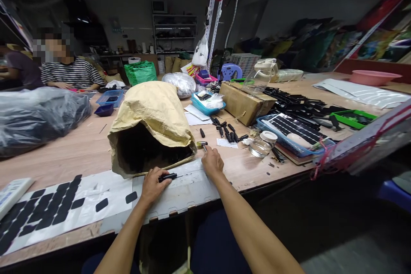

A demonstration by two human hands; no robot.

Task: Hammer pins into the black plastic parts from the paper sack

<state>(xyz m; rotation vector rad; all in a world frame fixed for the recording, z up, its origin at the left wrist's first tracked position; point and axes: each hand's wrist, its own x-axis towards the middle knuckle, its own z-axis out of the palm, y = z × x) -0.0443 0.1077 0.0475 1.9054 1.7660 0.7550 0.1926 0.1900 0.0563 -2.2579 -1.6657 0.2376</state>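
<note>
My left hand (154, 186) rests at the front of the table, thumb and fingers closed on a small black handle-like part (169, 177). That part lies on a grey board (189, 190), with a thin tip pointing right. My right hand (212, 162) is closed round the handle of what looks like a small hammer (202, 143), its head just beyond the fingers. Directly behind my left hand, a large tan paper sack (154, 111) lies with its dark mouth towards me. Several similar black parts (229, 132) are scattered beyond my right hand.
Black rounded stickers (58, 201) on a white sheet lie at left. To the right stand a clear jar (260, 147), a blue tray (295, 141) and a cardboard box (244, 102). A wrapped bundle (41, 115) sits far left, near a person in a striped shirt (72, 72).
</note>
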